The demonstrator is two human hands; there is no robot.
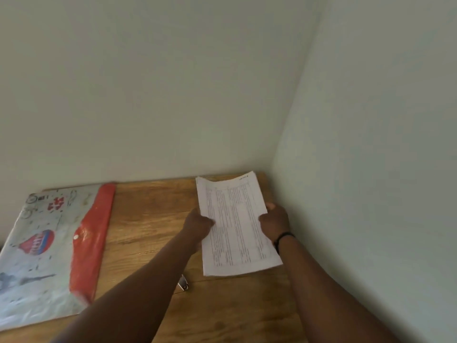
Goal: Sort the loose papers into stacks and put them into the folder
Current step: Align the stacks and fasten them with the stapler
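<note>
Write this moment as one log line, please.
left hand: grips paper stack | right hand: grips it | folder: shut, on table

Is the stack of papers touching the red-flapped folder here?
Apart. The head view shows the stack of papers, held by both hands, near the right wall, with bare wooden table plainly between it and the folder on the left.

Both hands [237, 225] grip printed papers [237, 224] beside a red-flapped folder [61, 246].
</note>
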